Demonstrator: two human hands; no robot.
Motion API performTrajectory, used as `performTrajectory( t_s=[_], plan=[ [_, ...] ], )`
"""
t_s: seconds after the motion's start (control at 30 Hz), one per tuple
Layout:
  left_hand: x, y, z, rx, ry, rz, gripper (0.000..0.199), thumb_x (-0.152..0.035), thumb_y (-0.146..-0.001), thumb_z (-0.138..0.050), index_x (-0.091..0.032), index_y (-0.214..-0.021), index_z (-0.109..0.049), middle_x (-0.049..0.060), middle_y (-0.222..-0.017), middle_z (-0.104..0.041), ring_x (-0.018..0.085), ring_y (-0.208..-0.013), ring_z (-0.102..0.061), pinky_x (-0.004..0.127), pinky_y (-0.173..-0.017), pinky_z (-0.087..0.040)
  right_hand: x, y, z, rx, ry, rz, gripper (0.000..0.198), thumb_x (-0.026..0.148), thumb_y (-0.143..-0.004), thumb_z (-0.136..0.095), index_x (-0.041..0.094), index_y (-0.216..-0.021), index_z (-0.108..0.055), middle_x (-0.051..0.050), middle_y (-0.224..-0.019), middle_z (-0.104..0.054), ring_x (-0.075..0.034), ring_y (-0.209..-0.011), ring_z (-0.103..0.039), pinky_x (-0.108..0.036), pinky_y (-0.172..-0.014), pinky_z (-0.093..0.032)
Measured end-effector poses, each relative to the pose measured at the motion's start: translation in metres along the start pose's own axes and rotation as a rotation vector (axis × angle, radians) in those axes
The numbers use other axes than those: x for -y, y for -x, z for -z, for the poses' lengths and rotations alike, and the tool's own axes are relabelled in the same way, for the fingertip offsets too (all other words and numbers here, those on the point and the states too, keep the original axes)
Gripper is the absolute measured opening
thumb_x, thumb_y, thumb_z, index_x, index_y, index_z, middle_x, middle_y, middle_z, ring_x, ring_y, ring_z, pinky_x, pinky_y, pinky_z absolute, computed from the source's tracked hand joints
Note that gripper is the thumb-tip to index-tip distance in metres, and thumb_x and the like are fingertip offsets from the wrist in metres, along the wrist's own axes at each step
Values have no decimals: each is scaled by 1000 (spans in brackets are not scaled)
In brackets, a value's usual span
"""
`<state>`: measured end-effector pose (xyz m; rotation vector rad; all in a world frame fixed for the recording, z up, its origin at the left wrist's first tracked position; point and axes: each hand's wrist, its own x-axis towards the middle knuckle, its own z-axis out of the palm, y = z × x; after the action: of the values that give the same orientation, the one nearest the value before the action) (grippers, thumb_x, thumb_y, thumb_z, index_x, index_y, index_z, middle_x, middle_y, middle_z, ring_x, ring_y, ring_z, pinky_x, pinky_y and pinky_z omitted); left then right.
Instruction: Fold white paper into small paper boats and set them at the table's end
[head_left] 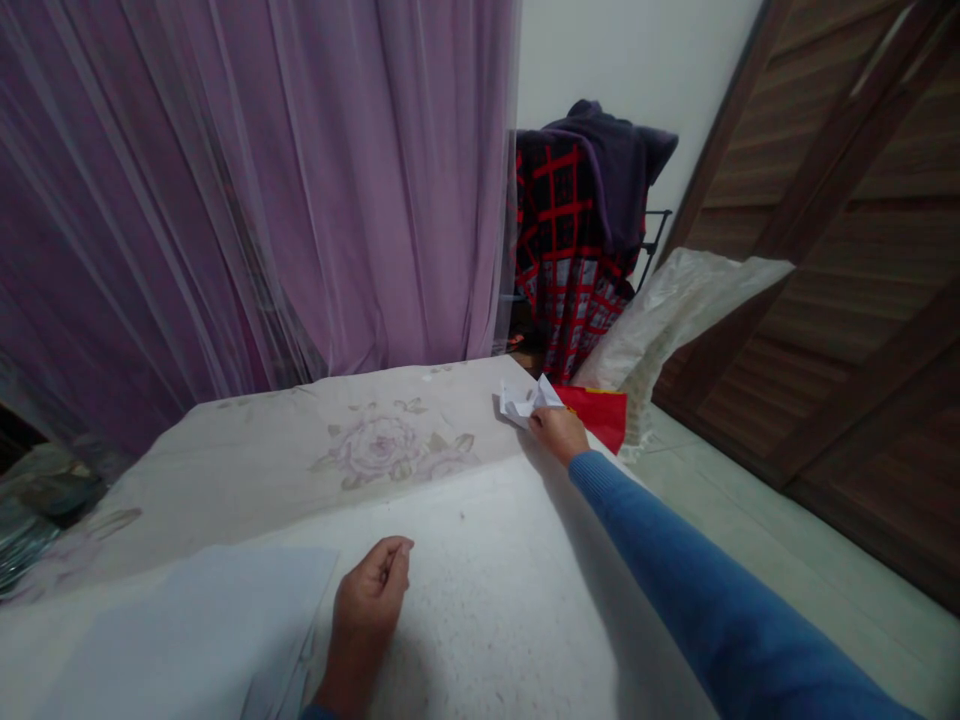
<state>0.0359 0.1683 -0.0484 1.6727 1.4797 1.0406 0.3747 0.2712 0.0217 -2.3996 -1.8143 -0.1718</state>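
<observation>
My right arm, in a blue sleeve, stretches to the far right corner of the table. There my right hand (pixel 559 434) is closed on a folded white paper (pixel 525 404), which has pointed, upturned edges. Its exact shape is too small and blurred to tell. My left hand (pixel 369 600) is held over the near part of the table, its fingers curled in and nothing seen in them. Just left of that hand lie white sheets of paper (pixel 202 620), with several sheet edges showing by the wrist.
A flower-patterned cloth (pixel 255 470) and a white board-like surface (pixel 480 580) cover the table. A red bag (pixel 604 415) and a whitish plastic sack (pixel 667 310) stand off its right edge. Behind are a purple curtain (pixel 360 180), draped clothes (pixel 559 220) and a wooden wardrobe (pixel 847 250).
</observation>
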Motion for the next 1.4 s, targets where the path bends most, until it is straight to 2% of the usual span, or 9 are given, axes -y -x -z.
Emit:
performTrajectory(
  t_s=[0.27,0.43,0.53,0.6,0.73,1.03,1.4],
  plan=[
    [-1,0,0,11,-5,10,45,-58,-82,-47,-19,-84,-69,-3,-53,-51,13,-48,-51,22,-48,-40,5,1,7,-76,-49,-51,35,39,-96,-45,24,-118,-68,-9,-102,-74,-22,-94,-68,-26,-76,-47],
    [-1,-1,0,23,0,12,44,-58,-82,-47,-19,-86,-69,-3,-53,-51,13,-49,-51,22,-50,-41,-17,10,22,-179,-49,-158,40,37,-98,-37,23,-123,-64,-11,-105,-73,-24,-92,-68,-30,-75,-47],
    [-3,-1,0,16,5,11,44,-58,-81,-48,-19,-84,-69,-3,-53,-51,14,-50,-51,22,-49,-41,-35,10,24,-216,-84,-261,41,39,-97,-40,23,-129,-59,-11,-105,-73,-26,-94,-68,-32,-76,-48],
    [-3,-1,0,9,9,11,44,-58,-81,-48,-19,-83,-68,-3,-53,-50,13,-49,-51,22,-49,-40,-44,9,21,-175,-94,-260,46,44,-94,-45,24,-135,-54,-10,-105,-73,-27,-96,-68,-33,-77,-49],
    [-2,-1,0,-1,19,4,43,-58,-81,-49,-19,-83,-68,-4,-53,-50,13,-48,-50,21,-48,-40,-48,4,15,-51,-7,-148,50,47,-95,-45,28,-141,-47,-10,-113,-71,-28,-100,-67,-35,-78,-50],
    [-3,-1,0,11,0,29,46,-59,-80,-48,-19,-84,-68,-4,-53,-50,13,-49,-51,22,-49,-41,-48,-16,14,41,53,-112,36,32,-97,-40,24,-118,-68,-13,-113,-70,-26,-104,-66,-34,-83,-49],
    [-3,-1,1,5,-12,13,44,-60,-79,-48,-20,-81,-68,-4,-52,-52,14,-47,-52,22,-47,-42,-49,-17,11,55,79,-81,37,28,-97,-38,19,-113,-70,-17,-111,-70,-27,-104,-66,-34,-85,-49]
  ],
)
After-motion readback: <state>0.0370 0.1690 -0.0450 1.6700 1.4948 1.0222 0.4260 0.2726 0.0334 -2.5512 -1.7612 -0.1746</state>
